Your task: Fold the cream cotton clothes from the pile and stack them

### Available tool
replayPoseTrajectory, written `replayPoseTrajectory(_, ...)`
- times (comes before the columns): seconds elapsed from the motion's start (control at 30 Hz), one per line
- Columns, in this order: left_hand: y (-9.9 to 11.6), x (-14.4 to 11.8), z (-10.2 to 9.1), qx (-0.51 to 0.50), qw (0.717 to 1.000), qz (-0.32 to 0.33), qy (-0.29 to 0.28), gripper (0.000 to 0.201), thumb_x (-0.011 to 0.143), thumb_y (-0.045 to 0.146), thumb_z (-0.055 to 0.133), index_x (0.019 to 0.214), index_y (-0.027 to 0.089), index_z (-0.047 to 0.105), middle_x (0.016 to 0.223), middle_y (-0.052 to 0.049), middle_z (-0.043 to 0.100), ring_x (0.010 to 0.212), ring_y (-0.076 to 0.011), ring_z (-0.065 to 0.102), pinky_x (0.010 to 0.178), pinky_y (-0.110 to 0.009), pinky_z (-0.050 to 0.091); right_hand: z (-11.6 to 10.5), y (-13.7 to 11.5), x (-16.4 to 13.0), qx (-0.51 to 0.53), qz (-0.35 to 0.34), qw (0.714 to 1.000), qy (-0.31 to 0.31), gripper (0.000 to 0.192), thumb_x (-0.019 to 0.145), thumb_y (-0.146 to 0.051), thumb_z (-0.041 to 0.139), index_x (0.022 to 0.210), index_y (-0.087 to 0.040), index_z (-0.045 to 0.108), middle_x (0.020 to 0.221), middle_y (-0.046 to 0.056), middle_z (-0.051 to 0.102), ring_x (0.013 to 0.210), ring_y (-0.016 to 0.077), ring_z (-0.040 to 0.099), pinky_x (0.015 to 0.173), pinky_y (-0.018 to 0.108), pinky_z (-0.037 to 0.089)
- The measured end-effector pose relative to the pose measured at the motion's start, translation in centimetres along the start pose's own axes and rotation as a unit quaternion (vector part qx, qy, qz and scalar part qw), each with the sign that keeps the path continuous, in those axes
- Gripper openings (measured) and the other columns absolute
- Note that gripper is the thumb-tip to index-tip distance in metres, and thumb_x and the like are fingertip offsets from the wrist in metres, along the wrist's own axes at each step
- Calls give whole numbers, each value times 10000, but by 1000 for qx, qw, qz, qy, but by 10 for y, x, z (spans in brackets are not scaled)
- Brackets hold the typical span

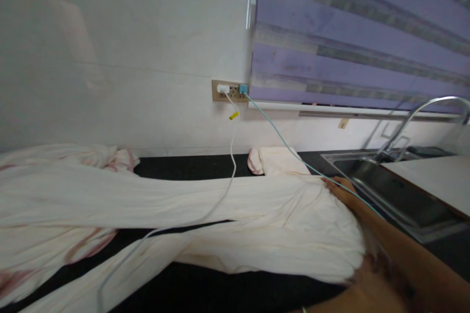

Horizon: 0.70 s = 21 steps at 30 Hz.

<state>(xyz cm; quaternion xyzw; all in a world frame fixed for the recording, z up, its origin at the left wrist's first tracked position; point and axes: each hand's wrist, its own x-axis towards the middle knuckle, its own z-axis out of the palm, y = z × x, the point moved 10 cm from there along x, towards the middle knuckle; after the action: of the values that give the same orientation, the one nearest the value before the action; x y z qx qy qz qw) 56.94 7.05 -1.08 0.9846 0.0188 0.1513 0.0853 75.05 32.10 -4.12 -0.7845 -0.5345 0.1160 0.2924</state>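
"Which step?"
"Seemingly arranging the white cloth (pixel 286 205) on the table (pixel 220 291). The right hand (pixel 340 189) has its fingers extended at the cloth's edge; the left hand (pixel 376 274) is blurred. Whether either grips, one can't tell."
"Next move?"
"Probably calls for minding the white cord (pixel 232 156)."

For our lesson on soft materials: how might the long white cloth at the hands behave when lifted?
The long white cloth would probably flop, judging by its loose folds and wrinkles. It seems unlikely to roll, lying spread out. Lifting might snag the white cable crossing it.
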Motion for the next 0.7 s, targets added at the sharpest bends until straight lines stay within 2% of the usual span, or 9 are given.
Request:
replayPoseTrajectory(0.07,4,5,-1,-36,999,4,-29,443,890,528,594,1224,264,716,1314,-81,686,1155,-356,615,859,-477,485,0,1,1,-2,-1,1000,-4,393,894,-538,520,955,-234,761,850,104,760,838,281,671,748,348,509)
replayPoseTrajectory(0.1,2,7,-2,-54,997,-15,-46,342,884,485,618,1094,253,756,1151,-90,743,1029,-333,658,800,-458,496,-1,1,2,-5,-4,1000,-4,394,891,-527,521,982,-229,762,876,106,766,859,288,677,768,352,514)
replayPoseTrajectory(0.17,-8,6,-11,-67,993,-68,-66,243,884,414,631,902,212,765,926,-116,744,844,-295,669,716,-431,495,-1,3,4,-8,-6,1000,0,404,887,-512,523,1025,-220,765,918,111,773,888,296,684,800,360,521)
replayPoseTrajectory(0.23,-19,1,-31,-45,993,-104,-33,265,910,372,590,903,160,748,919,-148,711,819,-287,651,700,-431,490,0,7,5,-1,-3,1000,0,408,886,-488,524,1065,-213,766,951,110,778,900,294,690,816,359,522)
replayPoseTrajectory(0.33,-39,-16,-55,13,987,-154,45,359,955,374,517,1067,92,708,991,-178,672,892,-303,621,731,-445,476,4,12,7,15,0,1000,-7,439,877,-455,537,1139,-185,763,952,115,782,903,293,694,807,351,517)
replayPoseTrajectory(0.43,-59,-38,-41,66,972,-224,22,367,908,361,588,1115,89,720,974,-210,679,919,-343,608,761,-483,452,5,12,7,24,-6,1000,-14,481,872,-469,547,1179,-165,759,905,125,779,892,297,696,794,351,513)
replayPoseTrajectory(0.5,-62,-50,-25,94,966,-243,-3,352,864,312,636,1137,115,740,988,-229,695,933,-371,611,781,-519,436,4,12,8,25,-7,1000,-16,473,868,-465,549,1180,-181,763,893,120,780,882,296,698,794,356,514)
replayPoseTrajectory(0.6,-54,-58,-13,104,963,-249,-3,357,853,245,622,1167,125,744,1016,-241,707,957,-387,623,801,-540,424,3,12,9,15,-6,1000,-14,447,860,-433,558,1181,-202,767,907,111,786,882,295,702,815,362,516)
replayPoseTrajectory(0.7,-41,-54,-4,38,971,-234,-8,340,870,240,592,1139,98,746,985,-249,707,923,-378,633,763,-498,433,3,13,10,10,-10,1000,-9,428,863,-425,568,1168,-204,772,955,111,792,929,303,705,866,370,512)
